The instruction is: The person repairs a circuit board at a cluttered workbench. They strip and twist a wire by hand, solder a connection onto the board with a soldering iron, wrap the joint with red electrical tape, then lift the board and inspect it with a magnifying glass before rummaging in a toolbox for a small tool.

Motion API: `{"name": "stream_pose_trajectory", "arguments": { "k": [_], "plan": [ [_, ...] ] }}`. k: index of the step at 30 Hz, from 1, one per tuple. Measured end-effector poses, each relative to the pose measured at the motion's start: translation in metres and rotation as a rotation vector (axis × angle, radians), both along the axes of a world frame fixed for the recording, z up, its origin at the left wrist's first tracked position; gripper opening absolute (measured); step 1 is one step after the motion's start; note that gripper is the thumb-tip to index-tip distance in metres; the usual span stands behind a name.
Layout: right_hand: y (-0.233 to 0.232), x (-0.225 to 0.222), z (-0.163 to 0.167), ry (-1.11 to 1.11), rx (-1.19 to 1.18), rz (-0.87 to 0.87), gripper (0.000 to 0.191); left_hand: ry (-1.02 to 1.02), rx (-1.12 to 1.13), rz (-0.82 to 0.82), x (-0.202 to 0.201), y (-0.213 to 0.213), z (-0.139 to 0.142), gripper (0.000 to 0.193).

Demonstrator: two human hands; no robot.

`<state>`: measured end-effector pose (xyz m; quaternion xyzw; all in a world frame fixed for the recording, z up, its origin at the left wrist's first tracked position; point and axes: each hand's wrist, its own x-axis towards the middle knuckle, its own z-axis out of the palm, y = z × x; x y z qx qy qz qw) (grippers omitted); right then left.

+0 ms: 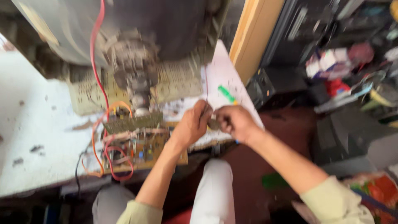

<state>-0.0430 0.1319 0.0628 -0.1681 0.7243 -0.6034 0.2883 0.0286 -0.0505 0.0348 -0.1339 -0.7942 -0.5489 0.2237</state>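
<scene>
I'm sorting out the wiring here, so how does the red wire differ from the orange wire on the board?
The thick red wire runs long, from the top of the picture down to the brown circuit board, where it loops; the thin orange wire stays low, curving beside the board's left edge. Red looks thicker than orange. Both end around the same board on the white table.

I sit at a white worktop (pixel 37 137) with dark spots on it. On my right a pale wooden post (pixel 253 33) stands, and behind it dark shelves (pixel 331 45) full of blurred clutter. The floor (pixel 257 166) under me is dark reddish-brown
</scene>
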Motion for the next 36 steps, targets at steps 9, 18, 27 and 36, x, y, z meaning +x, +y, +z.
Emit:
{"name": "stream_pose_trajectory", "arguments": {
  "k": [9,18,27,36],
  "plan": [
    [0.009,0.016,0.011,1.007,0.225,-0.105,0.025,-0.036,0.130,-0.048,0.004,-0.003,0.000,0.006],
    [-0.001,0.027,0.026,1.920,0.376,0.069,0.024,-0.072,0.131,-0.041,0.005,-0.004,0.002,0.005],
    [-0.008,0.009,-0.010,-0.173,-0.141,-0.113,0.014,0.007,0.070,0.019,0.007,-0.004,0.004,0.008],
    [-0.007,0.035,0.027,1.709,0.321,-0.009,0.021,-0.020,0.142,0.023,0.008,-0.007,0.007,0.008]
  ]
}}
